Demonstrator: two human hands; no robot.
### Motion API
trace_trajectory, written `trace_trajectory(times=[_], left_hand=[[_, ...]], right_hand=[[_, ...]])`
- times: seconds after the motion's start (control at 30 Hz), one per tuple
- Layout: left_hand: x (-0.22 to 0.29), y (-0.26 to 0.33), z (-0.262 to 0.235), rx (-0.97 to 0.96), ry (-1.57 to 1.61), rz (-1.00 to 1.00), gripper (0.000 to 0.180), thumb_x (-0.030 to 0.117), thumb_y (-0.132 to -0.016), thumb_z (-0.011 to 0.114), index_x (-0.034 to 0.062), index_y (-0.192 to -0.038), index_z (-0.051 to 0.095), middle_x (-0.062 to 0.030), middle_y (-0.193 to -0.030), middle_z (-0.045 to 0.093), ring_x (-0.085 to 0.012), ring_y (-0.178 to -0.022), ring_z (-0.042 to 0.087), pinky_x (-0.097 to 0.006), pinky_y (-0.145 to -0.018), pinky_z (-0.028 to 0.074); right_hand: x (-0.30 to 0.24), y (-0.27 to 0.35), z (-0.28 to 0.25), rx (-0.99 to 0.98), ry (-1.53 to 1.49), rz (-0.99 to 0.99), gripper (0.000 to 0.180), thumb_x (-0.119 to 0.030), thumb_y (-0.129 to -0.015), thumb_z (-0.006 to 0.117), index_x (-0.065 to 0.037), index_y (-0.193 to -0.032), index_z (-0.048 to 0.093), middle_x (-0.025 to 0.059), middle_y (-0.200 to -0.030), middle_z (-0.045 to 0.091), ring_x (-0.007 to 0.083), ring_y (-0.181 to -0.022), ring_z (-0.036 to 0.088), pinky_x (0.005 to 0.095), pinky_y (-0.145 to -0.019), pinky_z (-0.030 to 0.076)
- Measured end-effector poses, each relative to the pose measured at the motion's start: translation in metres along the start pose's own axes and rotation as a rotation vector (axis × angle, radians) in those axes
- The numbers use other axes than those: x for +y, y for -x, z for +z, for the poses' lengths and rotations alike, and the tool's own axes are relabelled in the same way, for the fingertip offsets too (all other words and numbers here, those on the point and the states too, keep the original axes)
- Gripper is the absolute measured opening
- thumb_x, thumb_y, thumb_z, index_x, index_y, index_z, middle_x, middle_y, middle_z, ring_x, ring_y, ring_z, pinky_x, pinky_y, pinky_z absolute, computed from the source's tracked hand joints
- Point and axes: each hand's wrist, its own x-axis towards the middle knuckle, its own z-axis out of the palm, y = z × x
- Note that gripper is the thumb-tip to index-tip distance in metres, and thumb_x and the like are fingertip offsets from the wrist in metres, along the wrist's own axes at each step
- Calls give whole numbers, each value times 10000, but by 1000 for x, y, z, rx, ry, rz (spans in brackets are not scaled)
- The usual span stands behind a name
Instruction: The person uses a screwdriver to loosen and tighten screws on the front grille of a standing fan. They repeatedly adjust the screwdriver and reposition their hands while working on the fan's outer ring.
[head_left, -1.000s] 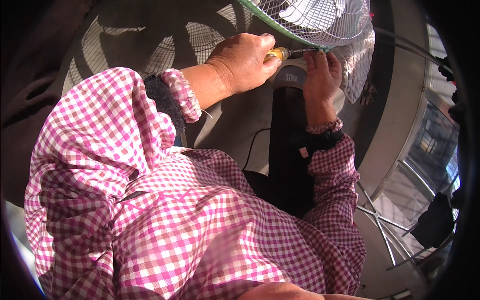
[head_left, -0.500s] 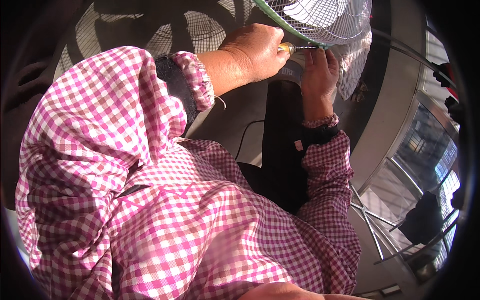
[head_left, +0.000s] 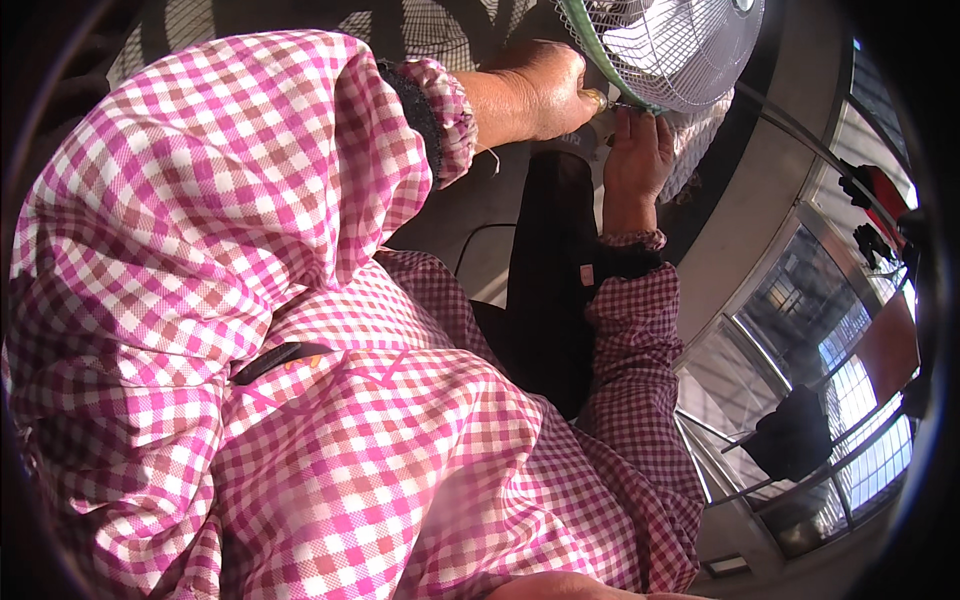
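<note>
We hold our left hand (head_left: 535,95) closed around a yellow-handled tool (head_left: 597,99) whose long axis points right into the fan guard's (head_left: 680,50) lower rim, where our right hand (head_left: 635,160) pinches the wires.

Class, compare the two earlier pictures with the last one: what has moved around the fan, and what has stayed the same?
The left hand with its yellow-handled tool has shifted up and right in the picture, and the checked left sleeve now fills more of it. Part of this may be head movement. Nothing was taken up or let go: the left hand still grips the tool at the fan guard, and the right hand still steadies the rim.
</note>
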Motion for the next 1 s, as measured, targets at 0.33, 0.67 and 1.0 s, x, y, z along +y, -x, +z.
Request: trace_trajectory(times=[0.33, 0.67, 1.0], left_hand=[[-8, -3, 4, 15, 63, 17, 362, 361, -874, 687, 32, -754, 594, -48, -642, 603, -133, -612, 577, -314, -592, 493], [-8, -4, -3, -19, 17, 32, 342, 343, -872, 683, 7, -836, 628, -76, -707, 622, -143, -667, 592, -314, -638, 500], [-14, -1, 2, 22, -41, 131, 237, 241, -872, 652, 19, -954, 644, -113, -783, 658, -226, -728, 642, -350, -686, 517]], right_hand=[[2, -1, 1, 2, -16, -3, 173, 1, -925, 549, 18, -1095, 522, 87, -1049, 595, 193, -938, 598, 377, -860, 523], [3, -2, 0, -1, -21, -18, 169, 1, -929, 550, 17, -1094, 513, 93, -1042, 592, 207, -933, 599, 387, -856, 533], [0, -1, 4, 7, -25, -3, 128, 2, -934, 546, 20, -1059, 524, 94, -1048, 583, 200, -951, 584, 379, -862, 531]])
